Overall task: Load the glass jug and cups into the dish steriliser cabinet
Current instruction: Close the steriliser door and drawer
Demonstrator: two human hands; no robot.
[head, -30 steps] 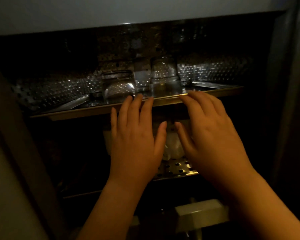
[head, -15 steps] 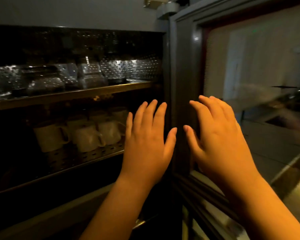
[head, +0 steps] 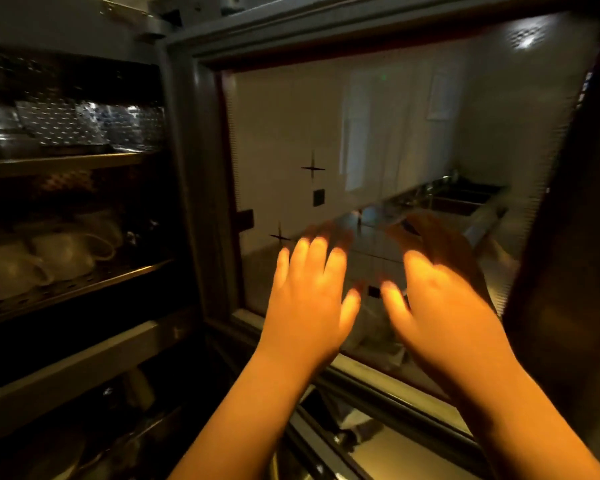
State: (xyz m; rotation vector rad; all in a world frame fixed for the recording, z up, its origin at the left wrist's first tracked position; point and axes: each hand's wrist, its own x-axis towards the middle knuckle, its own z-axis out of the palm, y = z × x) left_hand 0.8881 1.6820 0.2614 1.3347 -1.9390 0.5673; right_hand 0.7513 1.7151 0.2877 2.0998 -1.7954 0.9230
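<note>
The steriliser cabinet stands open at the left. Its upper shelf (head: 66, 162) carries glassware (head: 0, 133) at the far left edge, dim and cut off by the frame. White cups (head: 63, 252) sit on the perforated middle shelf (head: 84, 284). My left hand (head: 309, 299) and my right hand (head: 440, 299) are held up side by side with fingers spread, empty, in front of the glass pane of the cabinet door (head: 378, 150). Whether the fingertips touch the glass is unclear.
The door swings out to the right, its dark frame (head: 201, 168) next to the cabinet opening. The glass reflects a counter with sinks (head: 465, 199). Lower shelves (head: 84, 438) hold dim metal items.
My view and both hands have swung right, from the edge of the upper shelf to the front of the open door's glass. Both hands stay flat and empty.
</note>
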